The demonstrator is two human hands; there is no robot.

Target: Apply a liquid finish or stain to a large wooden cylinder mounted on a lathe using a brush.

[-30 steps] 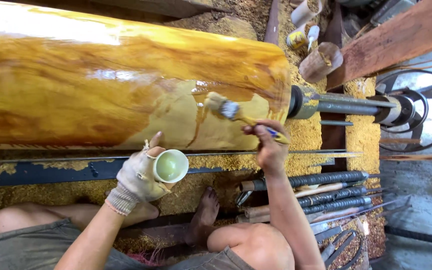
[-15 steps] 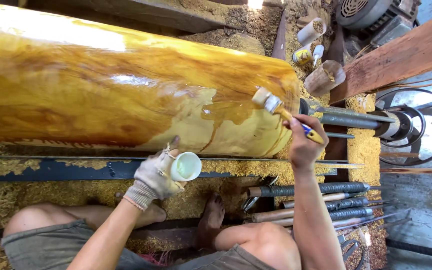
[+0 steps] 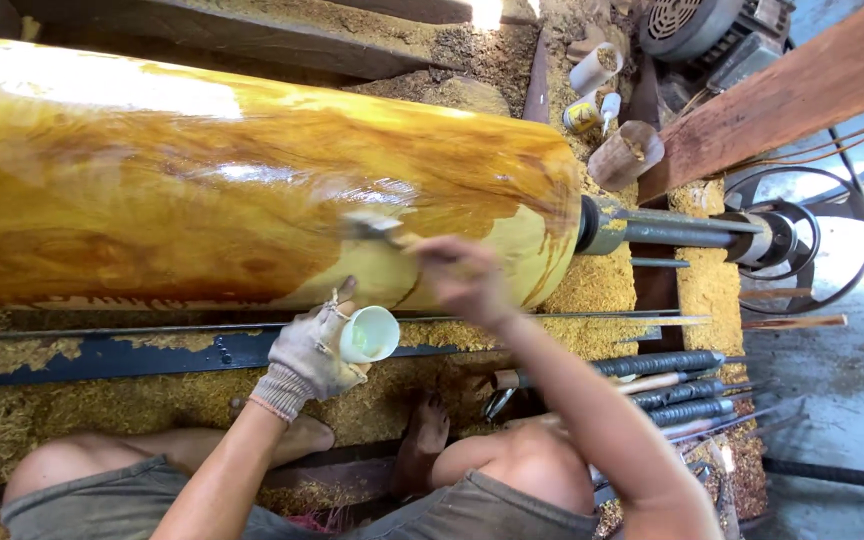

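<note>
White plastic, your small round cup (image 3: 370,333) sits gripped in your gloved left hand (image 3: 309,350), a pale liquid inside. Your bare right hand (image 3: 464,278), blurred, closes on a paintbrush (image 3: 377,229) touching the glossy golden wooden log (image 3: 202,180) on the lathe.

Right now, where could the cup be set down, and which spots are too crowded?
Free: the sawdust strip between the blue rail and the person's legs, left of the left hand holding the cup; also the concrete floor at far right. Crowded: the chisels below the right hand, and the bottles above the log.
</note>
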